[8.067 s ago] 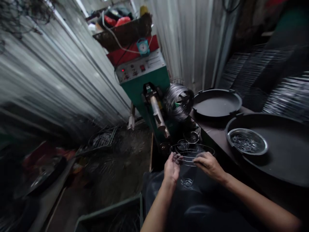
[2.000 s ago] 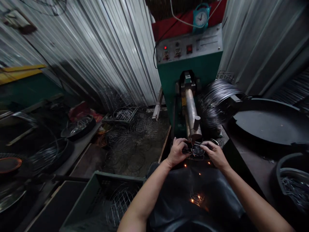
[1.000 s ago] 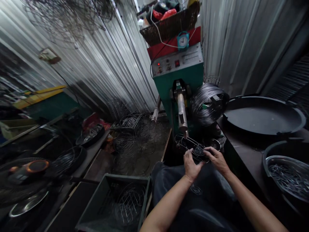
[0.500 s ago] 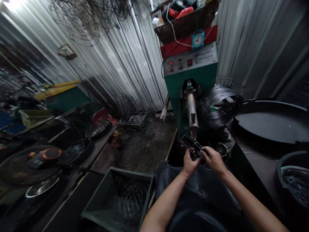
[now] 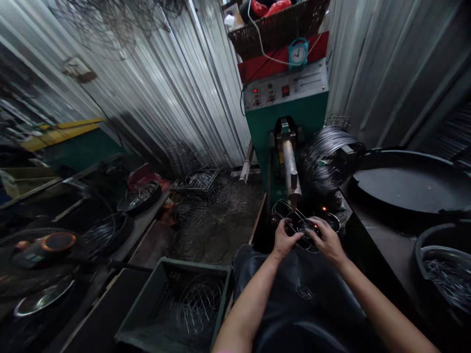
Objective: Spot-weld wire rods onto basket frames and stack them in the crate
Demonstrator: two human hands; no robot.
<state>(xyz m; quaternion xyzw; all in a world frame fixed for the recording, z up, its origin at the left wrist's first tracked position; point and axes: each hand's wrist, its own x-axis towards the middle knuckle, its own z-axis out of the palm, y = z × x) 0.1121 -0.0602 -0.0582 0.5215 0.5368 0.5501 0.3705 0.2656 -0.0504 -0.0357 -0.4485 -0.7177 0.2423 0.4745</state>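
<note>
A round wire frame [image 5: 285, 210] of thin metal rings sits at the tip of the welding machine's metal arm [image 5: 290, 164]. My left hand [image 5: 285, 242] grips the frame's near left side between thumb and fingers. On the other side, my right hand [image 5: 327, 242] is closed on its right part, with fingertips over the rings. Small orange sparks [image 5: 324, 209] glow beside my right fingers. What my fingertips pinch exactly is too small to make out. A few bent wire pieces [image 5: 303, 290] lie on the dark apron [image 5: 272, 274] over my lap.
The green welding machine [image 5: 290, 117] stands ahead, with a wire coil [image 5: 329, 159] beside it. A green crate [image 5: 142, 306] with wire frames is at lower left. On the right are a large black tray [image 5: 408, 189] and a bucket [image 5: 423, 250] of metal pieces. A fan [image 5: 44, 250] stands left.
Orange sparks now show near my right hand. Both hands still hold the wire frame under the arm's tip, its tilt slightly changed. The whole view has shifted a little.
</note>
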